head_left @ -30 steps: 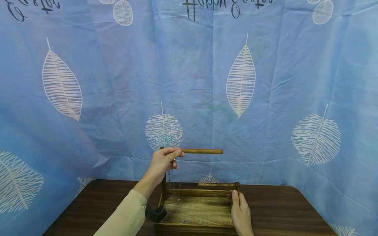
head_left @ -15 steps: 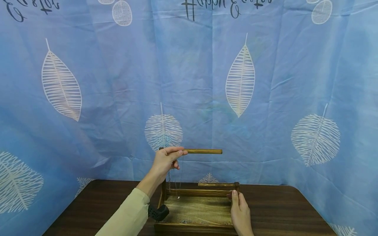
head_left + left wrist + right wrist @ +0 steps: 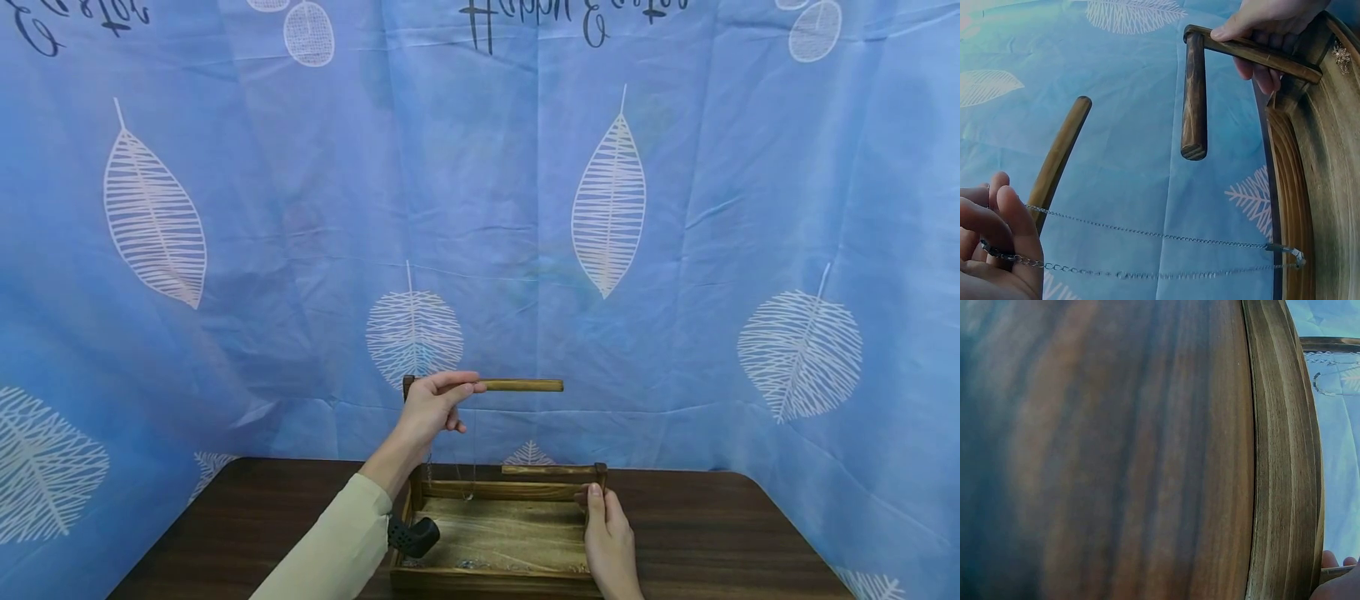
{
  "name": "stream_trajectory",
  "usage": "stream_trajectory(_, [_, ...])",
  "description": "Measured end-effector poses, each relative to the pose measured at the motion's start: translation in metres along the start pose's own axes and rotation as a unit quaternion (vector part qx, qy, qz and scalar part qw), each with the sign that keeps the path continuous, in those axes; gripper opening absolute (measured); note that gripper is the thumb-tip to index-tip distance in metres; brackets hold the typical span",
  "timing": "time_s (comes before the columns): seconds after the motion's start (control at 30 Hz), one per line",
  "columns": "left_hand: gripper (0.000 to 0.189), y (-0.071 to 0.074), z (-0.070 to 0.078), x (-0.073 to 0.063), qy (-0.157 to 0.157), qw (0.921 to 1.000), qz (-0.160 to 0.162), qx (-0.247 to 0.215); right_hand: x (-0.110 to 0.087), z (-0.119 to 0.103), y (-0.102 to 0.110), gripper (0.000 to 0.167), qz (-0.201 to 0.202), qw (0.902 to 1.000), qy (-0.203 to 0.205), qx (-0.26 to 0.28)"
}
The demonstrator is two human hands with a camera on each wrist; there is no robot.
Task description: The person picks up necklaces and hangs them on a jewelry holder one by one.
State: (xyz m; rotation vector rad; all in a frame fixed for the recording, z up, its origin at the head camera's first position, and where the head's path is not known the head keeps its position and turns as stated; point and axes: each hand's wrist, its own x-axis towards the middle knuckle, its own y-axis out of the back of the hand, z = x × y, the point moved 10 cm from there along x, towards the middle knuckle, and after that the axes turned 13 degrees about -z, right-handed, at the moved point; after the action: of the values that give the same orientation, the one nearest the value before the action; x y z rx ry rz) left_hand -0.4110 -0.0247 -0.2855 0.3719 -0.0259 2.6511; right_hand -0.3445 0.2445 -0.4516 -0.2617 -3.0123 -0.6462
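Left hand (image 3: 433,410) pinches a pendant necklace (image 3: 1147,275) at the jewelry stand's (image 3: 495,575) upper bar (image 3: 523,385), lower centre. Right hand (image 3: 611,532) grips the short post (image 3: 1260,53), lower right. Necklace apparently positioned; release outstanding.

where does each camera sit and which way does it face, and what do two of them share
Head: on the person's head, facing forward and down at a wooden stand before a blue backdrop; left hand, right hand and left sleeve show.
Left wrist: on that wrist, looking past the left hand at a chain and the stand, which the right hand grips.
Right wrist: on that wrist, facing mostly blurred brown wood; a little right hand shows lower right.
Shared: head and left wrist both show both hands, chain and stand.
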Motion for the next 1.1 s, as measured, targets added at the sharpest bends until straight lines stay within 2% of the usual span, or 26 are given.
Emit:
stream_trajectory(0.33, [0.028,-0.012,-0.002,0.009,0.007,0.9999,-0.012,0.008,0.0,0.004,0.0,0.078,-0.011,0.9999,-0.011,0.003])
stream_trajectory(0.6, [0.027,-0.021,-0.003,0.019,-0.005,0.9993,-0.03,0.024,0.002,0.003,0.0,0.076,-0.002,1.0,0.0,0.002])
stream_trajectory(0.87, [0.022,-0.035,-0.004,0.027,0.003,0.9986,-0.037,0.036,0.001,0.003,0.0,0.075,-0.002,1.0,0.001,0.004])
stream_trajectory(1.1, [0.022,-0.046,-0.001,0.035,-0.003,0.9979,-0.047,0.044,0.001,0.002,0.0,0.075,-0.001,1.0,0.004,0.006])
